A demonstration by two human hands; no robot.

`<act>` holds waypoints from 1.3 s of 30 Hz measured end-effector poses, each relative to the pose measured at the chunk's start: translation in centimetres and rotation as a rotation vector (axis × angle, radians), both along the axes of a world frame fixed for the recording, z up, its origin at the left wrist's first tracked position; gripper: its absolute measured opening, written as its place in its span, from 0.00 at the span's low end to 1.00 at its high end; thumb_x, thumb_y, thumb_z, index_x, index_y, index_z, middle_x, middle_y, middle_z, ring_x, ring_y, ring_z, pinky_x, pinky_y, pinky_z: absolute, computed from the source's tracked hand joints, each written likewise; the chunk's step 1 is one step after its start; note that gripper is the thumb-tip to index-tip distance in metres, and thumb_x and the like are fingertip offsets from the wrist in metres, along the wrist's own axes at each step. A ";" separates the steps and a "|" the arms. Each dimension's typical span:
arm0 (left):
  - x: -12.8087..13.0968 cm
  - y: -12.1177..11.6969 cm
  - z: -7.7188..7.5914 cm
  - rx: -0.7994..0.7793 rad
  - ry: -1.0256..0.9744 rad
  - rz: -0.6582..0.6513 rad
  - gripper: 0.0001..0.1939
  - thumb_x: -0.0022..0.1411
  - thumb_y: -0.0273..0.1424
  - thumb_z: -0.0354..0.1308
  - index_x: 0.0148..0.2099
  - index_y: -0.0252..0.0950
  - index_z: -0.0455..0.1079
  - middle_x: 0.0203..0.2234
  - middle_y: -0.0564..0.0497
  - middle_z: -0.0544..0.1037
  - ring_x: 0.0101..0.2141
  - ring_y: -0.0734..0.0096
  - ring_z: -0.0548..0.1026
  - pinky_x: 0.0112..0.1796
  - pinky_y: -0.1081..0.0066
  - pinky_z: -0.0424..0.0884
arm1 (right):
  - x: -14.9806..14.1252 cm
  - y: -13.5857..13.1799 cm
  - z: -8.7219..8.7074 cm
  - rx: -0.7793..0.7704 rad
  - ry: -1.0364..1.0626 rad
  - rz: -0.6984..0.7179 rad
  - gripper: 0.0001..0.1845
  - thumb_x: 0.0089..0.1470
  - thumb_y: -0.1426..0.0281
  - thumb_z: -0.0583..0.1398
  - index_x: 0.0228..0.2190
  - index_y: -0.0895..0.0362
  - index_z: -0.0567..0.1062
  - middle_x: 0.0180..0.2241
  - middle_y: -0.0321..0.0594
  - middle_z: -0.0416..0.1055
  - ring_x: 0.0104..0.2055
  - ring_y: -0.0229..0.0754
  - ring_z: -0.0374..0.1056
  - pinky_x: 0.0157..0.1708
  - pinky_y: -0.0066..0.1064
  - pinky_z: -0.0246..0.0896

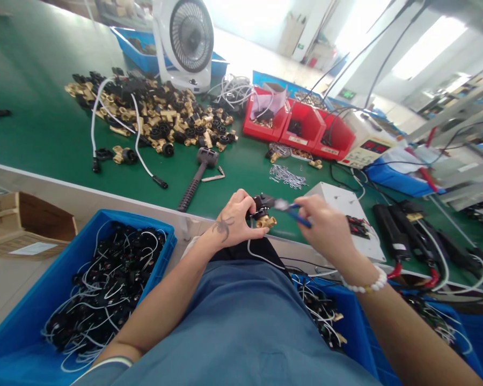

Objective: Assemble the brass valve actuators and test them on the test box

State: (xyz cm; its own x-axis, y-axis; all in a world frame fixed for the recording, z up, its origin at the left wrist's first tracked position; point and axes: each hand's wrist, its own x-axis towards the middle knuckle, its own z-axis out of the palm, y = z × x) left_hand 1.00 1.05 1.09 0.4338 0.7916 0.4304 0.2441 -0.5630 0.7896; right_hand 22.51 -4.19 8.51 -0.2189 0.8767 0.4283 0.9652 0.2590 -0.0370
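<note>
My left hand (234, 220) is closed around a small valve assembly (263, 212) with a black top and a brass fitting, held over the front edge of the green table (44, 128). A white wire hangs down from it toward my lap. My right hand (326, 228) is closed on a blue-handled tool (293, 210), probably pliers, whose tip meets the black part of the assembly. The two hands are close together, almost touching.
A pile of brass and black valve parts (156, 115) with white cables lies at the back left, by a white fan (185, 40). A black mallet (197, 177), metal clips (287, 176), red bins (298, 126), a white box (342, 206). Blue crates of wired parts (104, 279) flank my lap.
</note>
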 end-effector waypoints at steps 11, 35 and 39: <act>0.2 0.0 0.0 0.019 -0.002 0.009 0.23 0.46 0.31 0.71 0.32 0.41 0.57 0.37 0.51 0.66 0.41 0.61 0.68 0.45 0.61 0.69 | 0.4 0.0 0.5 -0.026 0.031 -0.062 0.09 0.57 0.73 0.55 0.40 0.54 0.73 0.32 0.41 0.72 0.31 0.45 0.68 0.31 0.34 0.60; 0.1 0.1 -0.1 0.016 -0.004 0.009 0.23 0.46 0.31 0.72 0.31 0.41 0.56 0.36 0.51 0.65 0.40 0.62 0.67 0.43 0.62 0.69 | 0.2 0.4 0.9 -0.106 -0.043 -0.037 0.11 0.56 0.75 0.54 0.40 0.55 0.73 0.30 0.41 0.71 0.29 0.44 0.67 0.29 0.33 0.59; 0.1 0.1 -0.1 0.016 0.004 0.013 0.24 0.47 0.32 0.72 0.31 0.41 0.56 0.36 0.51 0.65 0.40 0.62 0.67 0.44 0.62 0.69 | 0.4 0.5 0.9 -0.176 -0.096 0.040 0.12 0.53 0.77 0.56 0.39 0.55 0.74 0.30 0.41 0.72 0.29 0.44 0.68 0.28 0.33 0.58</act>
